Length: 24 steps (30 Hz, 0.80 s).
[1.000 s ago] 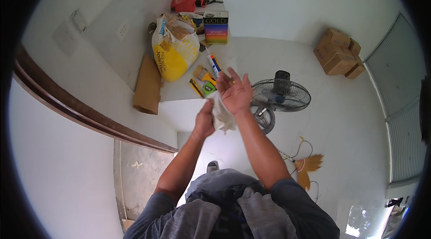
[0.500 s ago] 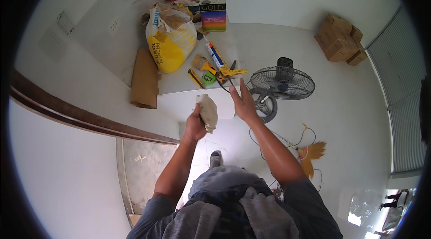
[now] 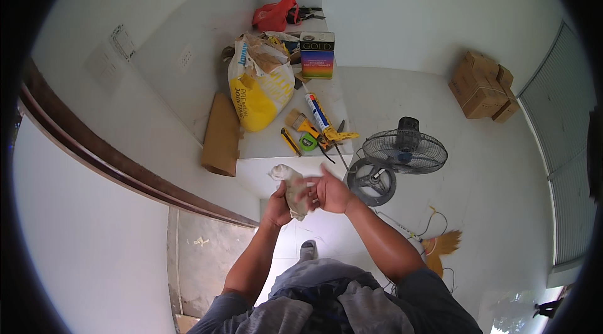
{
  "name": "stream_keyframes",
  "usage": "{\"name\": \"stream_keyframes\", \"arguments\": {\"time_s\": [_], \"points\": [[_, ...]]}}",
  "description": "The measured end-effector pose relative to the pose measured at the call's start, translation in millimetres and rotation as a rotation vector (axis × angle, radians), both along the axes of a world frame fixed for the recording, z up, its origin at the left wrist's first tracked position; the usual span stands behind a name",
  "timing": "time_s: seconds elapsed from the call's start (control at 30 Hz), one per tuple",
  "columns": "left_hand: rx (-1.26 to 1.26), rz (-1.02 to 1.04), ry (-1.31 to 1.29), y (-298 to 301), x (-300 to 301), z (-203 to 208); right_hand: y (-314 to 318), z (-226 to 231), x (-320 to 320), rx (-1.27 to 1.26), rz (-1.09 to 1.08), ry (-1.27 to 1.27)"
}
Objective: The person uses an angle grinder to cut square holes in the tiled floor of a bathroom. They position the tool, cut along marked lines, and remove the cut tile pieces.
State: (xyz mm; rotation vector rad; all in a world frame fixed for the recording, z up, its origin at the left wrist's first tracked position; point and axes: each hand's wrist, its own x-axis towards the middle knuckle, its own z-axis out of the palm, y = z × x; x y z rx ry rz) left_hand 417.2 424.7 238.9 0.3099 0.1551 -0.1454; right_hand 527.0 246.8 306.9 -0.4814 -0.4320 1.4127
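Observation:
My left hand (image 3: 277,206) is wrapped round a crumpled off-white bundle (image 3: 293,194), a cloth or a soft bag; which one I cannot tell. Its upper end is whiter and bunched up. Close by on the right, my right hand (image 3: 331,194) has its fingers spread towards the bundle, slightly blurred. Whether the fingertips touch it is unclear. Beyond my hands, a ledge (image 3: 256,145) bears a caulking gun (image 3: 323,122) with a tube in it, a paintbrush (image 3: 300,122), a yellow utility knife (image 3: 290,141) and a green tape measure (image 3: 308,141).
A yellow-and-white sack (image 3: 257,95), a rectangular tin (image 3: 317,58) and a red bag (image 3: 275,14) stand farther back on the ledge. Rolled cardboard (image 3: 221,139) leans at its left. To the right are a fan (image 3: 405,149), a broom (image 3: 443,246) with cords nearby, and cardboard boxes (image 3: 480,89).
My right hand has come down and left to the bundle, its fingers now spread beside it. The left hand still holds the bundle. The whole view has shifted, so the surroundings sit lower.

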Motion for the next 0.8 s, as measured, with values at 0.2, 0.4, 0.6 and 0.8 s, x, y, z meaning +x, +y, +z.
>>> {"name": "stream_keyframes", "arguments": {"time_s": [0.2,0.4,0.6,0.8], "points": [[-0.275,0.194,-0.004,-41,22,6,48,-30,-14,0.243,-0.461,0.51],[0.016,0.166,0.124,16,7,-2,-28,-77,13,-1.364,-0.318,-0.814],[0.126,0.007,0.228,-71,0,14,47,-113,-4,-1.142,-1.349,-1.149],[0.044,0.081,0.252,-32,14,-11,41,-79,-62,-0.741,-0.537,-1.435]]}}
